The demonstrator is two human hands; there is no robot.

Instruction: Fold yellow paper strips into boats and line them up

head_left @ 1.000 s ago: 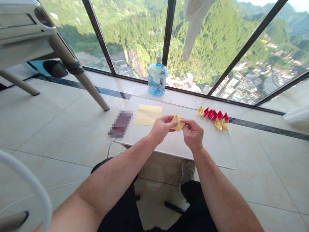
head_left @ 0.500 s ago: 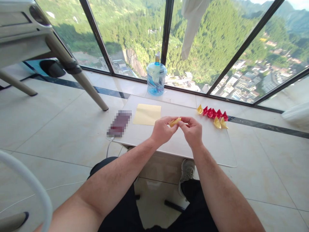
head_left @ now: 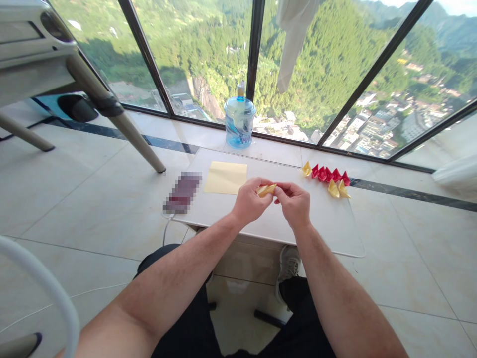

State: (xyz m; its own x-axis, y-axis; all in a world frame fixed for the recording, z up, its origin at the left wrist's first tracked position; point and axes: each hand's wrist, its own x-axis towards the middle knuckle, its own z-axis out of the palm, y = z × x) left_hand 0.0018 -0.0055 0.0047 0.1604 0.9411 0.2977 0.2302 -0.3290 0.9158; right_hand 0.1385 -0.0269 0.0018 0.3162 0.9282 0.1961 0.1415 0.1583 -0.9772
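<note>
A small folded piece of yellow paper point(head_left: 266, 190) is pinched between my two hands above the low white table point(head_left: 223, 214). My left hand point(head_left: 250, 201) wraps round its left end, its thumb along the near side. At the right end, my right hand point(head_left: 295, 203) grips the paper's tip between thumb and fingers. The fingers partly cover the paper, so its full shape is hidden. Beyond my left hand lies a flat yellow sheet point(head_left: 225, 177). To the right stand several red folded paper pieces point(head_left: 328, 174), with a yellow one point(head_left: 306, 169) at their left end and two yellow folded pieces point(head_left: 338, 189) in front.
A blurred-out phone-like object point(head_left: 183, 193) with a cable point(head_left: 165, 229) lies at the table's left end. Behind the table, a blue water jug point(head_left: 239, 123) stands by the window. A metal-legged piece of furniture point(head_left: 134, 134) is at left, and a white curved tube point(head_left: 52, 283) at lower left.
The yellow paper piece, earlier showing a broad diamond face, has been turned and now looks narrow and edge-on. Both hands stay on it, and my fingers have closed around it more.
</note>
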